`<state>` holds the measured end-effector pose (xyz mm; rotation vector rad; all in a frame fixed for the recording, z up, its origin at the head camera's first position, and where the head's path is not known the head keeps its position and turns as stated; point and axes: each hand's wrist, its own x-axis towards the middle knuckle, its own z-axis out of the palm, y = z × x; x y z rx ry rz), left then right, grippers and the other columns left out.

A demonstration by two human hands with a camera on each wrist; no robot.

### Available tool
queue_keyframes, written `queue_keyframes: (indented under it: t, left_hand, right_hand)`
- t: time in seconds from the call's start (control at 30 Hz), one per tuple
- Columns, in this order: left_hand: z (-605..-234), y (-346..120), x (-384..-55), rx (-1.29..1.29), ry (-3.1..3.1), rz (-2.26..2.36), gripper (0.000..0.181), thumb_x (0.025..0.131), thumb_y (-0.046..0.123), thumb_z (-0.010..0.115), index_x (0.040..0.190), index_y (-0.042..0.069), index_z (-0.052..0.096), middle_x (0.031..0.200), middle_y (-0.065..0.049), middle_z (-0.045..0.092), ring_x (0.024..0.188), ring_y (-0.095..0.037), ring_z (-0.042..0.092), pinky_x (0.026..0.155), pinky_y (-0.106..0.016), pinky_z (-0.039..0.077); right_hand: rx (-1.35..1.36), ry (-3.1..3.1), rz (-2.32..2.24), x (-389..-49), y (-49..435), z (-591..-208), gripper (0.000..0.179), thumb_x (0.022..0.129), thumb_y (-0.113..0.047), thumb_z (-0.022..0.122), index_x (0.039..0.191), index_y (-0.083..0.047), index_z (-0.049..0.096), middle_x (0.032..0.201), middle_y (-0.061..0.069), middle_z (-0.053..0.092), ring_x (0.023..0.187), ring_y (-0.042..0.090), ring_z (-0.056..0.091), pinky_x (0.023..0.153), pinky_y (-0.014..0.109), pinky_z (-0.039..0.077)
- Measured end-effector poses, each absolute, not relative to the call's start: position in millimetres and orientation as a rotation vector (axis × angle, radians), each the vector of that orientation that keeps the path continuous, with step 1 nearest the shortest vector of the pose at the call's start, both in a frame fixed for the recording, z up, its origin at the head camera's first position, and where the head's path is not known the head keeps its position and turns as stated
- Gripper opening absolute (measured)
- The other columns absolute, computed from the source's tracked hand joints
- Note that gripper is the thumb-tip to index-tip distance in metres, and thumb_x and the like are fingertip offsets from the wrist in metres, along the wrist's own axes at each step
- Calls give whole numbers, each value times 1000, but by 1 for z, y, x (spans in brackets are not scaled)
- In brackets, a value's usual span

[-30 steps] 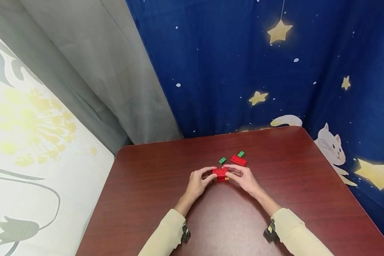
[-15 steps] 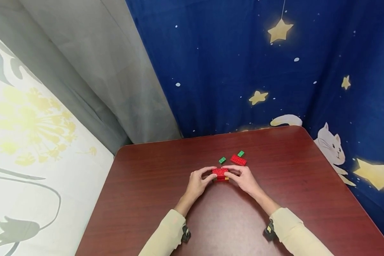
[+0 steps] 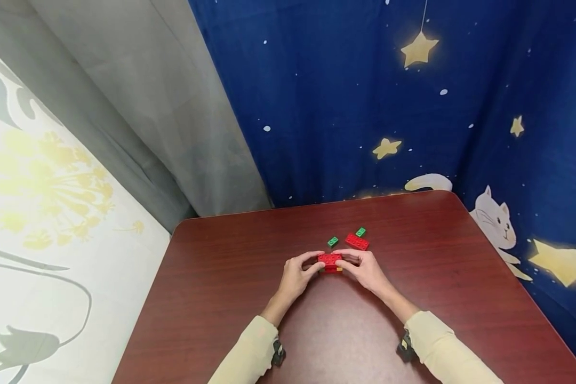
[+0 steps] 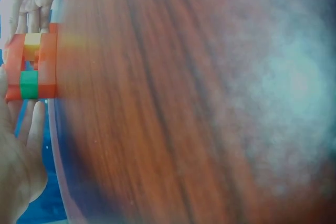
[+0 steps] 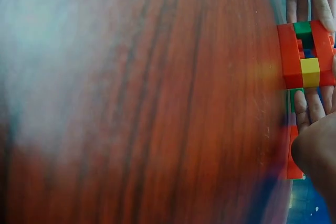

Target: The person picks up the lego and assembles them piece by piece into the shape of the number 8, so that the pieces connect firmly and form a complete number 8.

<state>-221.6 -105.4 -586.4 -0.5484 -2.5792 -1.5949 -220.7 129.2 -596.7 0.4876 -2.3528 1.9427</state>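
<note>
Nearest, two pale sleeves [image 3: 451,346] reached in over the surface [image 3: 221,277], a small dark device [image 3: 278,353] at the left wrist and another dark device [image 3: 406,348] at the right. Beyond the cuffs, the left hand [image 3: 296,274] and the right hand [image 3: 368,269] faced each other across a small stack of toy blocks [image 3: 330,261], which sat between them a little past the middle of the surface. Each hand pinched one end of the stack's upper red block [image 4: 14,66], thumb on the near side and a finger on the far side; the left wrist view showed other fingers stretched out loosely beside the stack. Under that top piece, a green block [image 4: 29,85] stood at the left end and a yellow block [image 4: 32,41] at the right, with a gap between them, both on a lower red block [image 4: 48,66]. Just beyond the stack lay a loose green block [image 3: 333,241], with a loose red block [image 3: 357,241] to its right and a second loose green block [image 3: 361,232] at that one's far side. Past the far edge hung a grey curtain [image 3: 125,106] and a blue curtain [image 3: 317,106] printed with stars.
</note>
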Motion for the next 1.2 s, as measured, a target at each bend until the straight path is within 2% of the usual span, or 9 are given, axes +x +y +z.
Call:
queue_keyframes:
  t: [0.23,0.5,0.77,1.0,1.2]
  left_hand:
    - [-587,-105,-220,-546,-2576,-1611,38,96,27,79,133,15,76,123,-3,77,101,-13,77,81,-24,62]
    - [-587,-106,-220,-532,-2575,-1601,38,96,28,79,132,17,77,123,-3,77,100,-12,77,80,-24,62]
    - [-587,-105,-220,-547,-2566,-1588,39,95,30,79,132,17,77,123,-2,77,102,-12,76,80,-25,62]
    - [-589,-106,-221,-552,-2556,-1595,40,94,31,80,132,17,77,122,-2,77,103,-14,77,82,-25,62]
    - [-591,-105,-222,-576,-2534,-1614,39,95,28,80,132,15,77,122,-3,77,103,-18,77,81,-25,62]
  right_hand:
    - [510,-2355,1999,-221,131,-595,33,94,-12,82,126,-3,77,121,15,76,110,27,75,82,22,60]
    - [555,-2478,1785,-222,134,-588,37,94,-22,84,127,-9,78,121,7,77,109,22,76,85,22,59]
    - [570,-2512,1776,-222,135,-585,39,95,-21,84,129,-5,76,123,8,76,112,23,75,88,25,60]
    - [576,-2507,1791,-224,135,-587,35,93,-18,84,126,-7,78,121,8,77,111,23,75,89,26,60]
    - [610,-2465,1855,-227,135,-589,34,95,-15,83,126,-4,76,121,13,77,112,29,74,92,31,60]
